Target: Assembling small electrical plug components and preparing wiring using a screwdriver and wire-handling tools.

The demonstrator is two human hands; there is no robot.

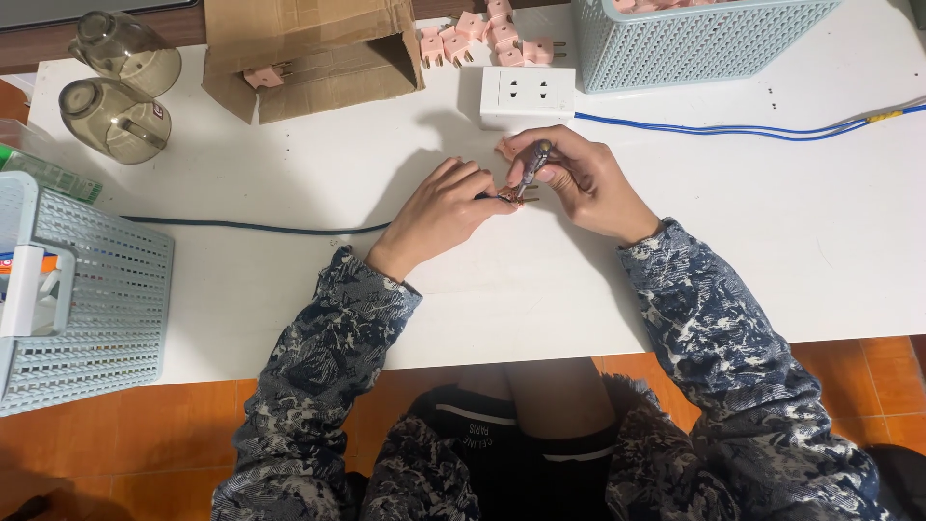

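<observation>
The left hand [439, 214] pinches a thin dark cable [251, 228]; the right hand [579, 183] grips a small dark tool [533, 166] at the cable's end, just below a white plastic socket block [527, 95] on the white counter [772, 241].

Bench [772, 260]: smooth, matt white laminate. Beyond the right hand [579, 183], glossy white plastic socket block [528, 95] and perforated pale-blue plastic basket [690, 43]. Beyond the left hand [439, 214], rough brown cardboard box [309, 48]; far out, smoky translucent glossy cups [121, 82]. Sleeves [714, 318]: mottled woven cloth.
</observation>
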